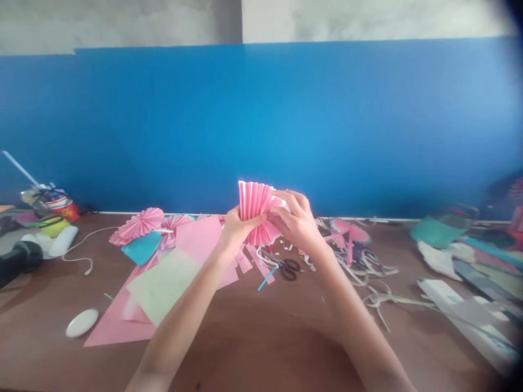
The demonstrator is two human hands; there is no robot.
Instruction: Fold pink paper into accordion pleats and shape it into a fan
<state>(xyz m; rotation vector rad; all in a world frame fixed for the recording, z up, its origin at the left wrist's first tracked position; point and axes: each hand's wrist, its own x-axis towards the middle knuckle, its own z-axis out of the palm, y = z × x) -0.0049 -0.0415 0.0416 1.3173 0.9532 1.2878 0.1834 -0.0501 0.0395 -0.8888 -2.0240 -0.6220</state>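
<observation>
Between my two hands, raised above the table, is a pink pleated paper fan (255, 204) with its folds spread. My left hand (237, 231) grips its left lower side, the thumb lying across the pleats. On the right side my right hand (297, 215) pinches the paper, fingers bent over its edge; part of the fan is hidden behind them. Below the hands, dark-handled scissors (290, 269) lie among paper scraps and a thin blue strip (267, 278).
Pink sheets (118, 321) and a pale green sheet (163, 286) lie at left, near finished pleated fans (141, 224) and a white oval object (82, 323). Curled strips (368, 267) and a white power strip (461, 316) are at right. A blue wall (261, 120) stands behind.
</observation>
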